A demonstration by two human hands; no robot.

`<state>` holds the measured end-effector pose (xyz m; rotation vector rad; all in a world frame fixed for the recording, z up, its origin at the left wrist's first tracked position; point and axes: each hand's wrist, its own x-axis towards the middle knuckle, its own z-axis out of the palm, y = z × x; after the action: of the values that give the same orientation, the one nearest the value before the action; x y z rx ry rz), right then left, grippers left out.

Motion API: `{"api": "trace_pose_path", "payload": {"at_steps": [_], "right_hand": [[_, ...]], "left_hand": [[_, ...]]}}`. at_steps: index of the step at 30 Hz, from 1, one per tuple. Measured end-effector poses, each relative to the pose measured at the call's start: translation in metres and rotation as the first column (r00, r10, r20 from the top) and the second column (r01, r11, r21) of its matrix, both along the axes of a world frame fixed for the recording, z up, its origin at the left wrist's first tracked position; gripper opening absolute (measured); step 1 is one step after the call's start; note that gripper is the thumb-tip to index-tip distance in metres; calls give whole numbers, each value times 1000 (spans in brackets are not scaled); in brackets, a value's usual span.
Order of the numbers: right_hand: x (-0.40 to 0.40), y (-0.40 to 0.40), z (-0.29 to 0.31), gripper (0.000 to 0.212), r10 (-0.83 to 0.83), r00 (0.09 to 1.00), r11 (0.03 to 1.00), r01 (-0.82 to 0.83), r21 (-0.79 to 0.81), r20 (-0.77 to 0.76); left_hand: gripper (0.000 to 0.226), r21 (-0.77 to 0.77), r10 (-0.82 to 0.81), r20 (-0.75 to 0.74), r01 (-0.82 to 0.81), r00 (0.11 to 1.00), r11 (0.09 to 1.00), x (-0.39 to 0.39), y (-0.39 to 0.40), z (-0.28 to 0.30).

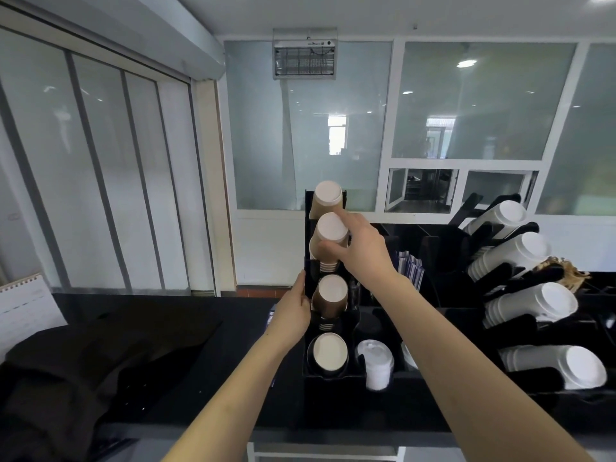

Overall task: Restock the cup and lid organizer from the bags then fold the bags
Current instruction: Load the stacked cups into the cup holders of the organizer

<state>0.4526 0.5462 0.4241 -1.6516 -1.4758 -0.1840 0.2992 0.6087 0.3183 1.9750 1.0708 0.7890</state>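
Note:
A black tiered cup organizer (307, 328) stands on the dark counter, holding several slanted stacks of brown paper cups with white bottoms facing me. My right hand (358, 248) is wrapped around the second stack from the top (330, 228), thumb under it and fingers behind. My left hand (295, 308) rests flat against the organizer's left wall, beside the third stack (331, 295). A bottom stack (328, 351) sits below, and a pile of white lids (375, 361) lies in the compartment to its right.
A second black rack on the right holds stacks of white cups (533, 305). Dark packets (411, 268) stand in a middle slot. A dark crumpled bag or cloth (100, 358) lies on the counter at left, next to a white calendar (26, 308).

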Motion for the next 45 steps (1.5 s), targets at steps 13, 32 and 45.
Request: {"api": "trace_pose_path", "payload": {"at_steps": [13, 32, 45], "right_hand": [[-16, -45, -15, 49, 13, 985, 997, -1, 71, -174], [-34, -337, -180, 18, -382, 748, 895, 446, -15, -543], [-5, -648, -248, 20, -622, 486, 696, 702, -149, -614]], "left_hand": [[38, 9, 93, 319, -101, 943, 995, -21, -41, 20], [23, -83, -343, 371, 399, 863, 913, 28, -264, -67], [25, -291, -596, 259, 650, 760, 702, 105, -546, -133]]}}
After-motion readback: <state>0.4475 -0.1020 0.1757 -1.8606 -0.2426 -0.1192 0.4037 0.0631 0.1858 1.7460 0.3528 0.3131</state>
